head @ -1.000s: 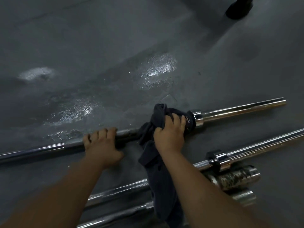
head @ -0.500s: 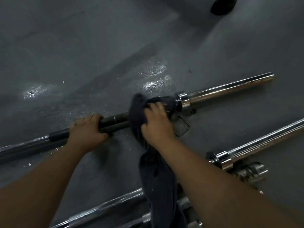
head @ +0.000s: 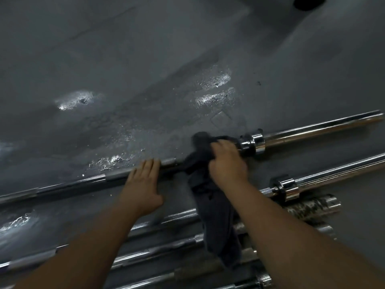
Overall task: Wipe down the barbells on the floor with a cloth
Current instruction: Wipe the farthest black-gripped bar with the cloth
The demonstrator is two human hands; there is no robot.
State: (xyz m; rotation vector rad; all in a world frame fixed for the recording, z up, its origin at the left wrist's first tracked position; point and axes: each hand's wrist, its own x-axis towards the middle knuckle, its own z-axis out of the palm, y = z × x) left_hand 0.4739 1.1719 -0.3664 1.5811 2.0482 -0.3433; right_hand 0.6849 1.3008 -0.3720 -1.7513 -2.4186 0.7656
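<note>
Since half a second before, the left hand had let go of the shaft and lay flat, fingers straight, with only the fingertips over the top barbell; the right hand stayed clenched on the dark cloth, bunched around the shaft just beside the chrome collar. That bar lay on the grey floor, its long axis running from lower left up to the right, the sleeve pointing right. Wet shiny patches marked the floor beyond it. The cloth's loose tail hung toward the person, draped across and hiding parts of the nearer bars, which lay roughly parallel. At least four more bars showed there; the exact count was unclear under the forearms. A dark object sat at the top right edge.
</note>
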